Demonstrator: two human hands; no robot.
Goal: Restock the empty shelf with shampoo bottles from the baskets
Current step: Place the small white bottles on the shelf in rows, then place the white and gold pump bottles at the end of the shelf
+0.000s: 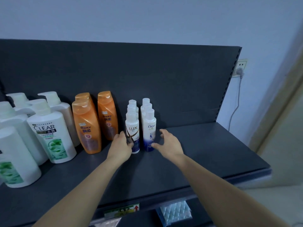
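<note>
Left hand (122, 144): we had it curled round the lower body of the front Lux bottle (133, 128), probably to square it with its row.
Right hand (167, 143): fingers spread and holding nothing, just beside the front Dove bottle (149, 128); whether it touched, we could not tell.
Bottles: both stood upright between our hands, each heading a file on the shelf (205, 145).
Placement: brands were grouped, labels outward, with orange bottles (86, 125) further left.

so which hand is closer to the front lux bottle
Left. The left hand holds the front Lux bottle low down; the right hand is beside the front Dove bottle, further right.
</note>
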